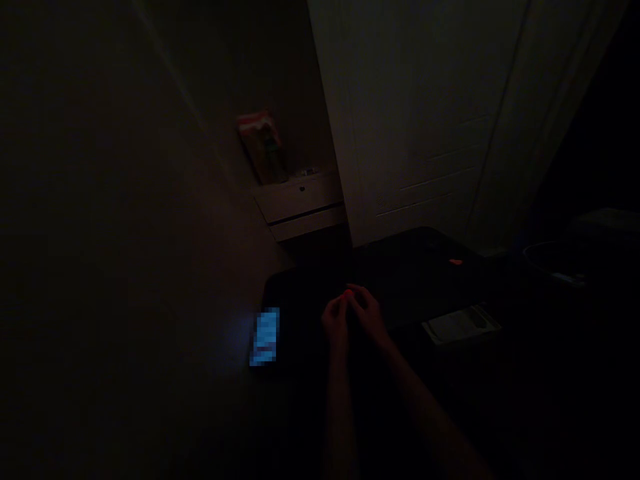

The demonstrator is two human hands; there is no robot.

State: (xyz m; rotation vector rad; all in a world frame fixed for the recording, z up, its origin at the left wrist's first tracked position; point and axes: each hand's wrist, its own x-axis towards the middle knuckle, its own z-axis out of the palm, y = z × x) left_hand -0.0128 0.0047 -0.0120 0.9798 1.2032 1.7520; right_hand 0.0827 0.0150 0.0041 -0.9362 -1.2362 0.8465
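In the dim head view, my left hand [333, 319] and my right hand [369, 312] meet over a dark tabletop [305, 293]. Their fingertips pinch a small bright red piece [348, 293], mostly covered by the fingers, so its kind is unclear. Both hands are closed around it, left and right thumbs close together. Farther right on the tabletop lies a flat orange-red scrap [455, 262], apart from both hands.
A blurred, lit blue screen [265, 337] is at the table's left edge. Right of my hands lies a pale printed box or booklet [460, 325]. Behind stand a pale panelled door [415, 113] and drawers [305, 200], a red-topped packet [261, 147] above them. Deep shadow hides the right side.
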